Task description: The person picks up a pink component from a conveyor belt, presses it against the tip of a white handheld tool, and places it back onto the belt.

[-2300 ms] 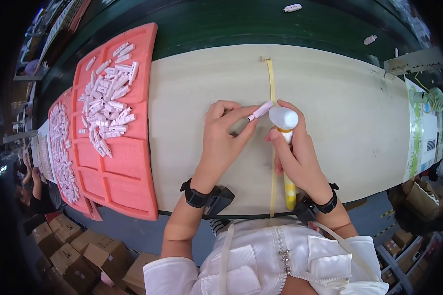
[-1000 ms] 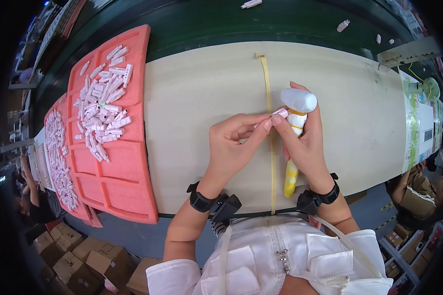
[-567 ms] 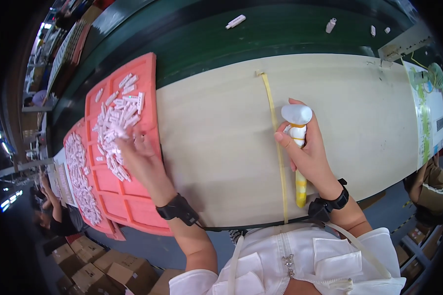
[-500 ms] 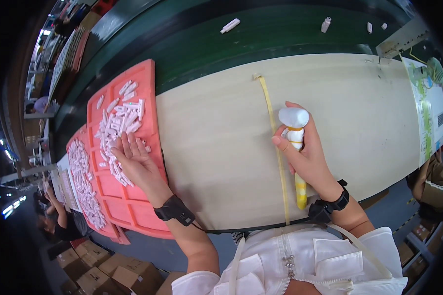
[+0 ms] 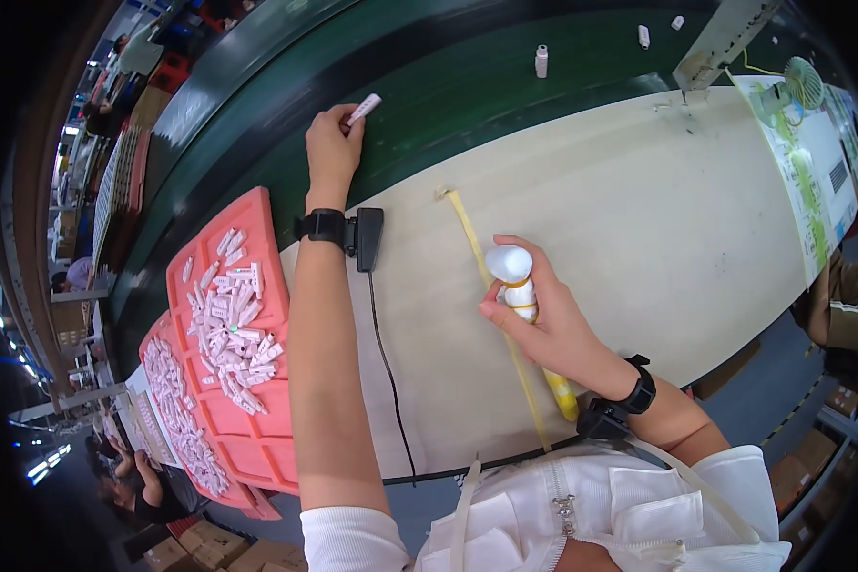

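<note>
My left hand (image 5: 333,157) reaches over the green conveyor belt (image 5: 448,105), fingers closed round one end of a small pinkish-white plastic tube (image 5: 364,109). The tube's other end sticks out past the fingertips. Above the pale worktop, my right hand (image 5: 564,329) grips a mallet (image 5: 510,264) with a rounded, white-wrapped head and a yellow handle. Its handle runs down under the hand toward my body. Left of my left forearm, a pink tray (image 5: 275,257) bears a loose heap of similar tubes (image 5: 234,319).
More tubes (image 5: 541,62) lie along the belt at the far right. Yellow tape (image 5: 472,224) crosses the worktop (image 5: 639,191). A cable hangs from my left wrist device (image 5: 369,238). A metal bracket (image 5: 720,48) and small green fan (image 5: 803,82) stand at the right; a person sits far left.
My left hand has moved from above the pink tray forward to the belt and closed on a tube there. My right hand keeps the mallet. The belt pieces appear farther left.
</note>
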`<state>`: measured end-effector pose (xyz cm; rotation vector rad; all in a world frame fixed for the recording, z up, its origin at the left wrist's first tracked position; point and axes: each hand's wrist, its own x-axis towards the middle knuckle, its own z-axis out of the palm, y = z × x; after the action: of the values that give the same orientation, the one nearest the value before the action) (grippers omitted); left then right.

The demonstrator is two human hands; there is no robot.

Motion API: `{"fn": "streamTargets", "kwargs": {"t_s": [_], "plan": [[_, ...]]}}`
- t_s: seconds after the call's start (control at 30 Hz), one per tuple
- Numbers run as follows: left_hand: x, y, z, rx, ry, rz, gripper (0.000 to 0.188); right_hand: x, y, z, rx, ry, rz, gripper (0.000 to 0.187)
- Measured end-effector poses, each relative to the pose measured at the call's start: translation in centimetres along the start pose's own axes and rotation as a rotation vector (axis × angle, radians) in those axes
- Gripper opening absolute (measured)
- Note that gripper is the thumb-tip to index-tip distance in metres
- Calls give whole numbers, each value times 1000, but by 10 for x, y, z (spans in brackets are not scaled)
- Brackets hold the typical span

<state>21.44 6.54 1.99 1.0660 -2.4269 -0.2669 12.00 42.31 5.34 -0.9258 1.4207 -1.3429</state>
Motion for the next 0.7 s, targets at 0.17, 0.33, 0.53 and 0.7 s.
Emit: {"fn": "streamTargets", "kwargs": {"t_s": [0.17, 0.33, 0.53, 0.7], "plan": [[-53, 48, -13, -272, 132, -123, 21, 2, 21, -7, -81, 44, -179, 63], [-181, 116, -52, -430, 10, -163, 20, -2, -12, -2, -36, 5, 20, 58], [-235, 134, -34, -492, 81, -27, 25, -4, -14, 4, -194, -144, 110, 50], [-240, 133, -32, -498, 123, -44, 24, -4, -20, 7, -265, -189, 146, 49]]}}
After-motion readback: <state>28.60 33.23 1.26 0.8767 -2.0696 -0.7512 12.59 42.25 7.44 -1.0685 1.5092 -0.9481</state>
